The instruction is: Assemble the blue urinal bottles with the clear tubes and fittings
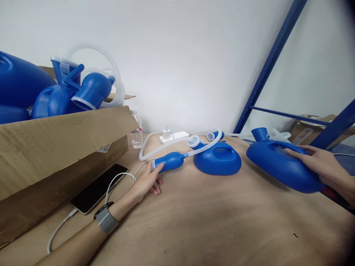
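Note:
My left hand (146,181) reaches across the wooden table (210,218) and closes its fingertips on the end of a blue funnel piece (169,162). A clear hose (172,143) runs from that piece to a blue plastic bottle (217,159) lying flat at the table's middle. My right hand (318,164) grips a second blue bottle (280,166) by its handle and holds it just above the table at the right, spout pointing away.
A cardboard box (55,144) full of more blue bottles and hoses stands at the left. Beside it lies a phone (98,188) on a white cable. A power strip (174,136) and a small water bottle (137,135) sit by the wall. Blue shelf struts (266,70) rise at right.

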